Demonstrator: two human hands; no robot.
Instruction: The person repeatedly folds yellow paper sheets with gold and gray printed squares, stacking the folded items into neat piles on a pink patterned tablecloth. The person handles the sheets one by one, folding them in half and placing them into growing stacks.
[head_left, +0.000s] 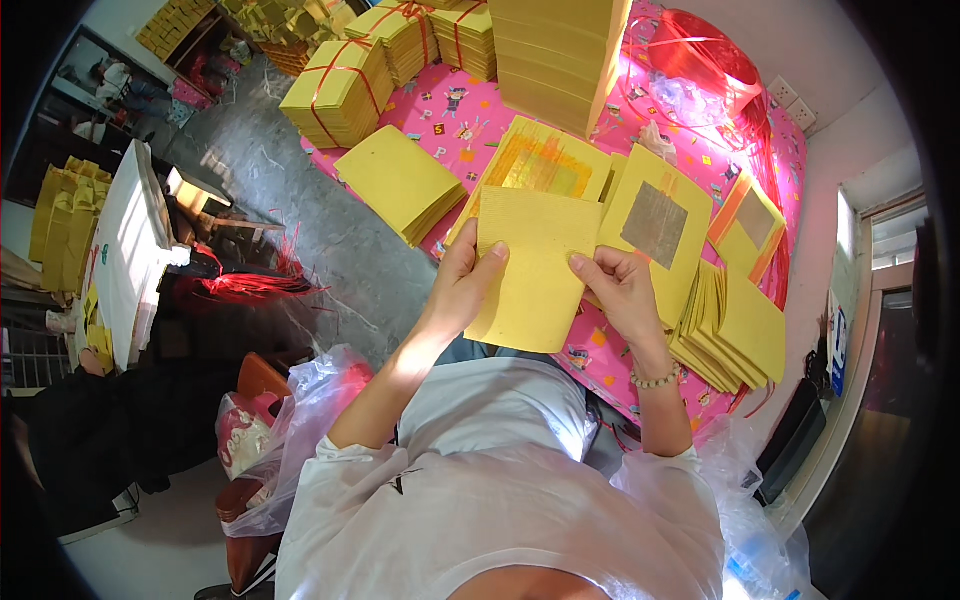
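A plain yellow paper sheet or thin stack (535, 275) is held upright in front of me, between both hands. My left hand (470, 275) pinches its left edge, thumb on the near face. On the opposite edge my right hand (620, 285) grips it the same way, a beaded bracelet at the wrist. Behind it lie yellow papers with an orange-gold printed patch (545, 165). Beside my right hand is yellow paper with a silver-grey square (655, 225). A fanned pile of yellow paper (735, 330) rests to the right, and a neat yellow stack (400, 180) to the left.
Pink patterned cloth (465, 115) covers the table. Yellow bundles tied with red string (340, 90) stand at the back left, near a tall yellow stack (550, 60). A red ribbon coil (705, 65) sits back right. Plastic bags (300, 430) flank me; another table (135, 255) stands left.
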